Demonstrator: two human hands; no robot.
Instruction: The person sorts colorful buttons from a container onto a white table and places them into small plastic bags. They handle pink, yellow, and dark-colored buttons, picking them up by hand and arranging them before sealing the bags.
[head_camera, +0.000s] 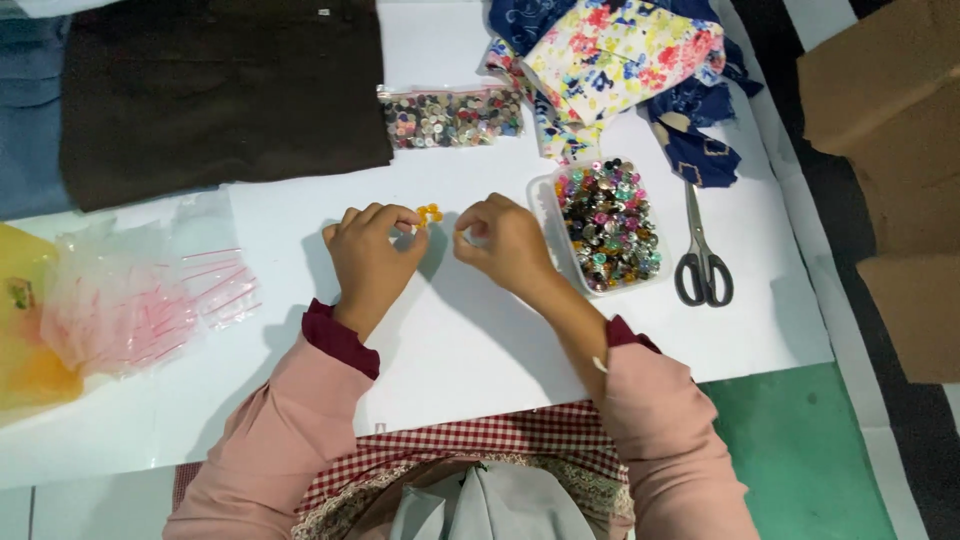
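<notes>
The left hand (372, 250) is curled, fingertips pinching a few small orange plastic buttons (430, 213) that show just above its forefinger. The right hand (505, 243) is loosely clenched just beside them, thumb and forefinger drawn together; whether it holds anything I cannot tell. The buttons lie between the two hands, nearer the left. Right of the right hand, touching its knuckles, stands a clear plastic tub of mixed coloured buttons (606, 225), its long axis running toward the white table sheet's (470, 340) far edge; grey-handled steel scissors (701, 262) lie beyond
</notes>
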